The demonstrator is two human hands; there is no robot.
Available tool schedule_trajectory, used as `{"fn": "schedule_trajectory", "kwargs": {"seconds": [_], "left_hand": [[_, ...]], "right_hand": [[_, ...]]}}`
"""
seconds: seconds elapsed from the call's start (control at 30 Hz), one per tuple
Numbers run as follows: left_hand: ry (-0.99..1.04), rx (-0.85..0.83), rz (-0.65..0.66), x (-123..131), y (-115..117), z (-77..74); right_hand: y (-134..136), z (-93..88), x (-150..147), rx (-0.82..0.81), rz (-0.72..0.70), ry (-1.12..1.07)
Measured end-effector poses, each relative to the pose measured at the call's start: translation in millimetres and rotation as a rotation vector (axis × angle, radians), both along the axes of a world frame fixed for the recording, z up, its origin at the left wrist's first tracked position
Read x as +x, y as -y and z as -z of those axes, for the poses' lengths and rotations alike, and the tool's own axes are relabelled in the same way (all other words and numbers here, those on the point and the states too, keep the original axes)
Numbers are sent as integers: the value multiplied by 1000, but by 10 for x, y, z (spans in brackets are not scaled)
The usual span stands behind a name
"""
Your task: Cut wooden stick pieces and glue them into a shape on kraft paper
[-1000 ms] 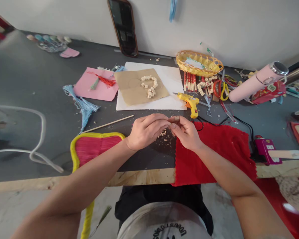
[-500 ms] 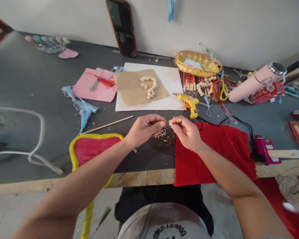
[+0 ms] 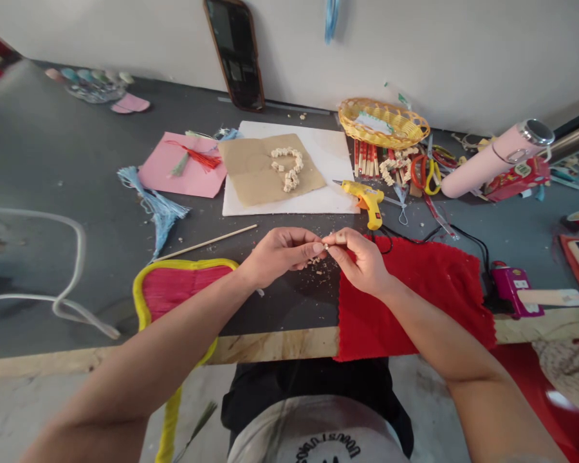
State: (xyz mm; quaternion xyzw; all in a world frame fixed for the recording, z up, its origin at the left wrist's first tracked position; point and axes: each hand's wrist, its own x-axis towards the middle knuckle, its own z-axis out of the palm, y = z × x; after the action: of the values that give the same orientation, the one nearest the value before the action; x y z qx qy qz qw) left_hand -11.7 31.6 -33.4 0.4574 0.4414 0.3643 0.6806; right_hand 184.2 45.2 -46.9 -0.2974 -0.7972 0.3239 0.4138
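My left hand (image 3: 287, 253) and my right hand (image 3: 359, 259) meet fingertip to fingertip over the dark tabletop. Pinched in the right fingers is a tiny pale piece (image 3: 325, 246), mostly covered by the fingertips. The left thumb and forefinger are pressed together against it; whether they hold a piece of their own is hidden. Small cut wooden bits (image 3: 314, 262) lie scattered just beneath the hands. Beyond them, a curved chain of pale little pieces (image 3: 296, 164) rests on brown paper (image 3: 248, 173). The yellow glue gun (image 3: 369, 200) lies close behind my right hand.
Red cloth (image 3: 410, 302) hangs over the table's front edge under my right arm. A yellow-rimmed fan (image 3: 183, 283) lies beneath my left forearm, near a thin stick (image 3: 207, 242). Behind stand a wicker basket (image 3: 386, 138), scissors (image 3: 431, 177), a pink bottle (image 3: 496, 161) and a leaning phone (image 3: 236, 58).
My two hands have come together, closing the small gap between their fingertips. The right hand's pale piece now touches the left fingers.
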Motion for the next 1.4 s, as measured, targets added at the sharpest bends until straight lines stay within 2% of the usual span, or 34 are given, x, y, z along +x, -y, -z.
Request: {"fn": "schedule_trajectory", "kwargs": {"seconds": [0.33,0.5,0.77,1.03,1.27,1.4], "left_hand": [[33,-30,-11,5,-5,-4],[24,-19,-24,5,-7,20],[40,-37,-22,14,-7,0],[-2,-22,-29,20,-3,3],[5,2,-30,22,-5,23],[20,-6,-32,21,-7,26]], "right_hand": [[34,15,1,-44,52,-39],[25,-25,14,101,100,-12],[12,-2,16,153,92,31],[13,-6,14,100,55,14],[12,-18,1,138,66,37],[22,-18,2,108,58,0]]}}
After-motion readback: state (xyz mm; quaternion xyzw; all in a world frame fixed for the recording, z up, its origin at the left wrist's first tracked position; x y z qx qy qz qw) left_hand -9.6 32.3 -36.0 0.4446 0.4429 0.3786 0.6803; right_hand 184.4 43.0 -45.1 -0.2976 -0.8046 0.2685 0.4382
